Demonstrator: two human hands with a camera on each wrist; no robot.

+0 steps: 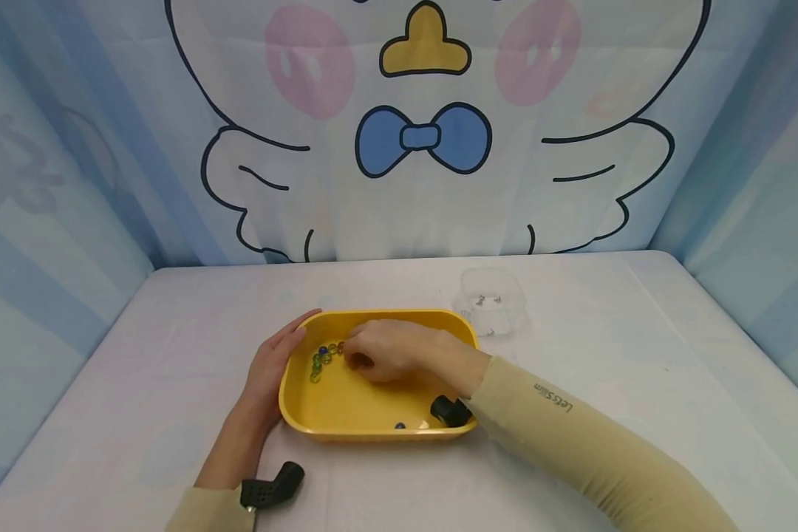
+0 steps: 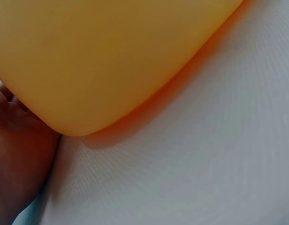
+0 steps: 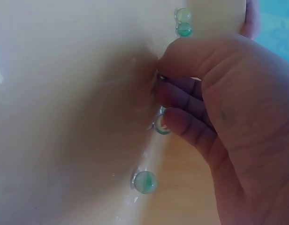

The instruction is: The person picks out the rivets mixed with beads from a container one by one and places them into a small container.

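A yellow tray [image 1: 366,406] sits on the white table with several green and blue glass marbles [image 1: 322,358] bunched at its left end. One blue marble [image 1: 400,425] lies apart by the near wall. My left hand [image 1: 273,369] holds the tray's left rim, its palm [image 2: 18,154] against the outer wall [image 2: 97,56]. My right hand [image 1: 357,360] is inside the tray with its fingers curled. In the right wrist view its thumb and fingertips [image 3: 159,79] pinch a small shiny marble that is mostly hidden. Loose marbles [image 3: 145,182] lie on the tray floor [image 3: 64,117] beside it.
A clear plastic container [image 1: 492,303] stands just behind the tray's right corner. A cartoon-printed curtain [image 1: 419,140] walls the table at the back and both sides. White tabletop [image 1: 638,355] stretches right of the tray.
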